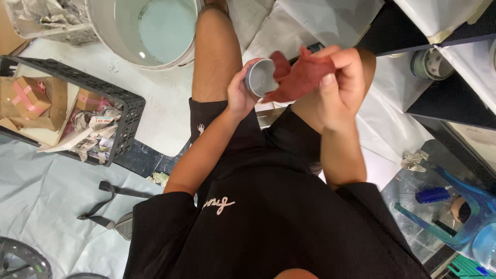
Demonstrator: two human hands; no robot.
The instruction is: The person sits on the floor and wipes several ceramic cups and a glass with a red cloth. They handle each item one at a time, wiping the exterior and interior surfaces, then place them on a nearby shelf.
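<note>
I see a dark red cloth [302,77] and a small grey tin [260,78]. My shirt [268,227] is black with white stitching. The big bucket [111,28] is white. The crate [121,111] is black.

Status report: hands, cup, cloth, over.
Left hand grips grey cup. Right hand pinches red cloth against cup. Nothing between them.

Hemmed in at eleven o'clock by the white bucket [121,36], at nine by the black crate [126,116] (stuffed with paper and boxes), at two by dark shelving [444,106]; open only over pale floor sheeting [160,98] between crate and knee [214,57].
</note>
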